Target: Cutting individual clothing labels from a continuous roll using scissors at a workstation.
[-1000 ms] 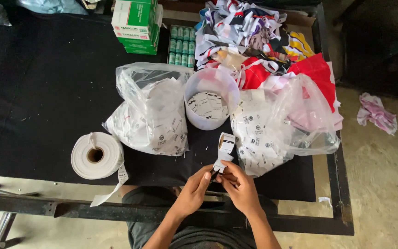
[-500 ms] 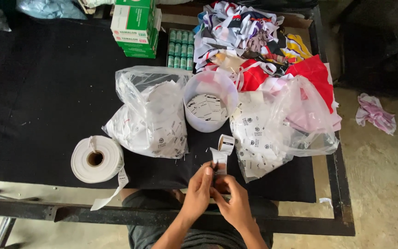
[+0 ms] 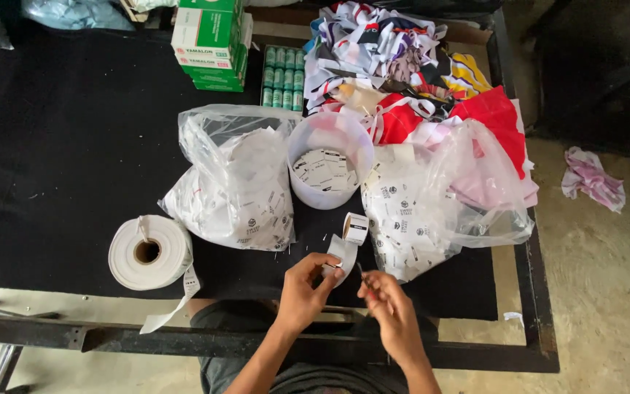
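Over the table's near edge, the left hand pinches the label strip from its small roll taut, so the right hand (gripping small snips, seemingly) can reach it.

A garment workshop: black worktable with label rolls, bagged tags and fabric scraps
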